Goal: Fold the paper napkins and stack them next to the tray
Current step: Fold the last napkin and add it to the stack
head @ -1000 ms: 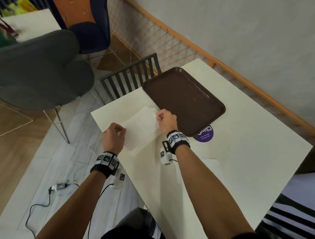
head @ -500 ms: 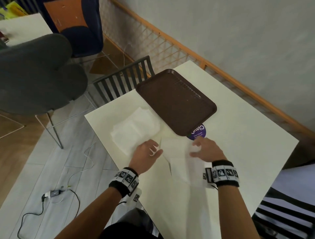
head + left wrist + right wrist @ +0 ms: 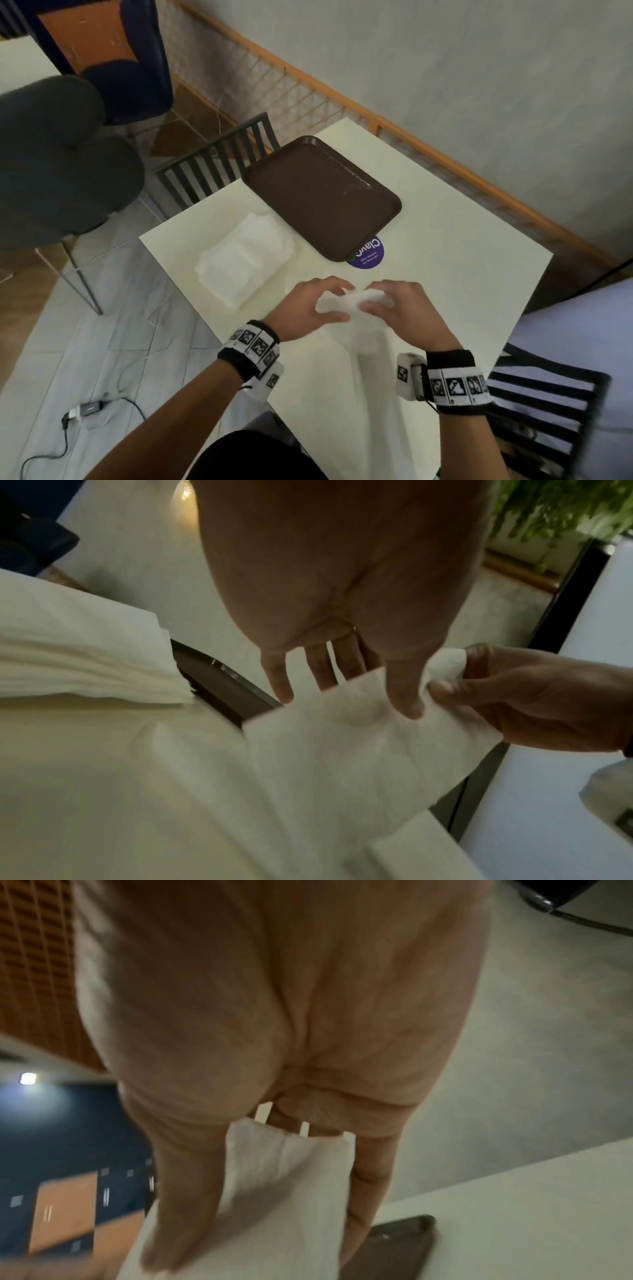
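Between my two hands is one white paper napkin [image 3: 352, 303], lifted a little off the cream table [image 3: 462, 274]. My left hand [image 3: 337, 301] pinches it, thumb on top and fingers behind, as the left wrist view shows on the napkin [image 3: 342, 750]. My right hand [image 3: 373, 301] pinches the napkin's bunched corner [image 3: 445, 661]; in the right wrist view the napkin [image 3: 284, 1177] sits between thumb and fingers. A stack of folded napkins [image 3: 245, 257] lies just left of the brown tray [image 3: 322, 198].
A purple round sticker [image 3: 368, 255] peeks out under the tray's near corner. A slatted chair back [image 3: 212, 168] stands at the table's far left edge, a grey chair [image 3: 58, 164] further left. A striped seat [image 3: 534, 411] is at my right. More white paper [image 3: 411, 853] lies near me.
One second ago both hands were at the stack by the tray. They drew back toward me, reached a loose napkin, and now hold it together, raised.
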